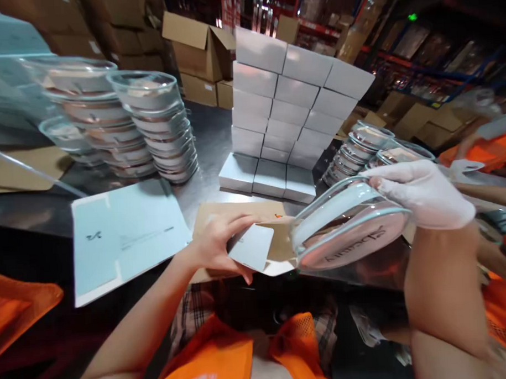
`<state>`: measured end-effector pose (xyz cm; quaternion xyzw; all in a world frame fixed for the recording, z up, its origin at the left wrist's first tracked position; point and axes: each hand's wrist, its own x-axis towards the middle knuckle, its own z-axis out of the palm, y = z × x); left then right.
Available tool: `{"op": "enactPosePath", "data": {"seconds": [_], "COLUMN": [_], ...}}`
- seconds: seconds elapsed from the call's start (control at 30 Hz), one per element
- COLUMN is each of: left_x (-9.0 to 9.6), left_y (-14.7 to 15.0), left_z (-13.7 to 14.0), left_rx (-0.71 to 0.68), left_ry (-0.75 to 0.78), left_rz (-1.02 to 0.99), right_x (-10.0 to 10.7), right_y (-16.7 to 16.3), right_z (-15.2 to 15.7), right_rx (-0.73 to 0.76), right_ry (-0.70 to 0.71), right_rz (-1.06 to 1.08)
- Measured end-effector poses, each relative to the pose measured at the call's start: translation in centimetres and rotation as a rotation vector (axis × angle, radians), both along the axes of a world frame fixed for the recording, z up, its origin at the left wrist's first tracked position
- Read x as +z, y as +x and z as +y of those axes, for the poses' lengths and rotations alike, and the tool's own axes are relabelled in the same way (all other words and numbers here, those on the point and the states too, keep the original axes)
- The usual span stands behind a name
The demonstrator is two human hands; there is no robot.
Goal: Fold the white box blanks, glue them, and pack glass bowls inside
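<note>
Pouch: head view, right of centre; I see the clear pouch (355, 252) tilted, left end at the mouth of the open box (282, 241), mostly outside it.
Right hand: the gloved right hand (423, 194) grasps the pouch by its upper right end.
Left hand: the bare left hand (215, 238) grips the box from its left side; beside the thumb sits a white panel (253, 247), flap or loose card, I cannot tell.
Stacked boxes: upper centre, white boxes (295, 110) form a wall; I judge these done, their contents hidden.
Loose piles: upper left, pouch stacks (170, 134), and upper right, smaller stacks (355, 153), stand unboxed; I reckon much is left.
Table: brown cardboard (204, 213) lies beneath the left hand, a pale blue sheet (130, 238) at centre left.
In the way: the white boxes limit my forward room; the gloved hand partly hides the smaller stacks.
Right edge: a co-worker in orange (501, 153).
</note>
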<state>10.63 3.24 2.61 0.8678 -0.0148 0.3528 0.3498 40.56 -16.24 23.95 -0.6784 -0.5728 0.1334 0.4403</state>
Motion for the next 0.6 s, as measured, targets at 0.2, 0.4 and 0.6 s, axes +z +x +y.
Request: {"op": "enactPosePath", "data": {"seconds": [0.2, 0.4, 0.6], "left_x": [-2.2, -7.7, -9.7], "left_y": [1.8, 2.9, 2.5], "left_z": [-1.1, -4.3, -4.7], "left_rx": [0.087, 0.256, 0.166], "left_ry": [-0.423, -0.678, -0.641], "left_rz": [-0.099, -0.302, -0.322], "right_x": [0.3, -6.2, -10.4], "right_y": [-4.3, -8.1, -7.5], "right_z": [2.7, 1.7, 1.2], "right_rx": [0.237, 0.288, 0.507], "right_ry": [0.07, 0.316, 0.107], "right_rz": [-0.232, -0.705, -0.674]}}
